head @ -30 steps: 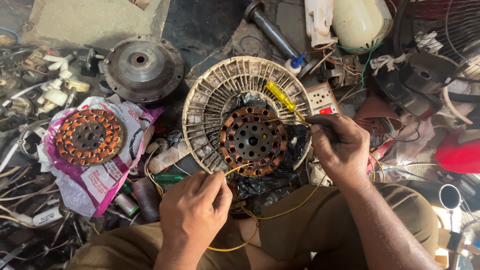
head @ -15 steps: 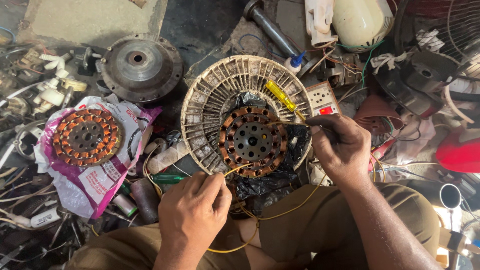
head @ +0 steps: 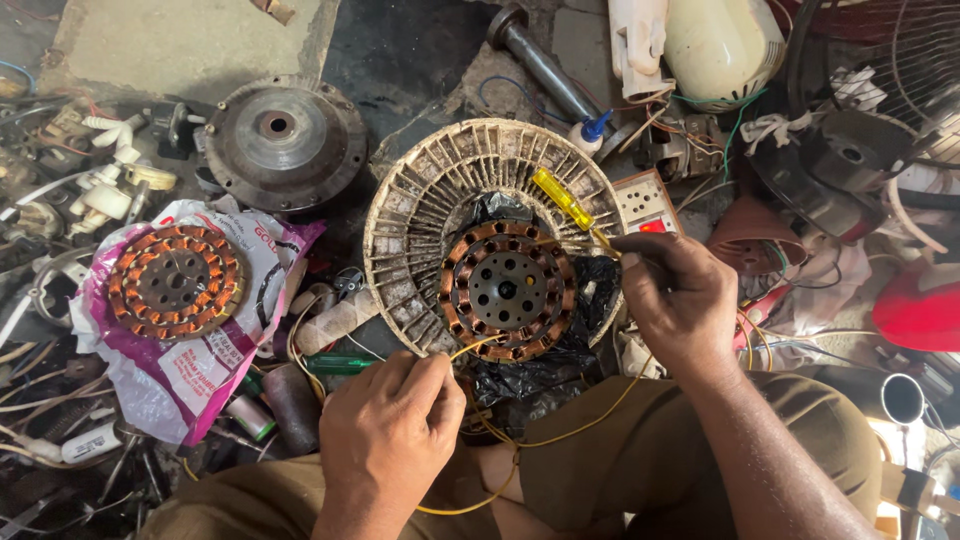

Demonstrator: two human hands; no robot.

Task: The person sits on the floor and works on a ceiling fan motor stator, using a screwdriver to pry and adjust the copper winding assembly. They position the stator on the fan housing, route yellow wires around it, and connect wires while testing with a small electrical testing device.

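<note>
A copper-wound fan stator [head: 508, 290] lies on black plastic inside a round, ribbed, off-white cover [head: 430, 200] in front of me. My left hand [head: 390, 435] pinches a thin yellow wire [head: 475, 347] that runs from the stator's near edge and loops down over my lap. My right hand [head: 675, 295] rests at the stator's right side and grips a screwdriver with a yellow handle [head: 562, 198], whose handle points up and to the left over the cover.
A second copper-wound stator [head: 175, 282] lies on a pink and white plastic bag [head: 215, 375] at the left. A dark metal rotor housing [head: 285, 140] sits behind it. Switch box [head: 645, 205], fan parts, wires and tools crowd the floor all around.
Almost nothing has moved. Both hands keep the same grips; the view has shifted slightly.
</note>
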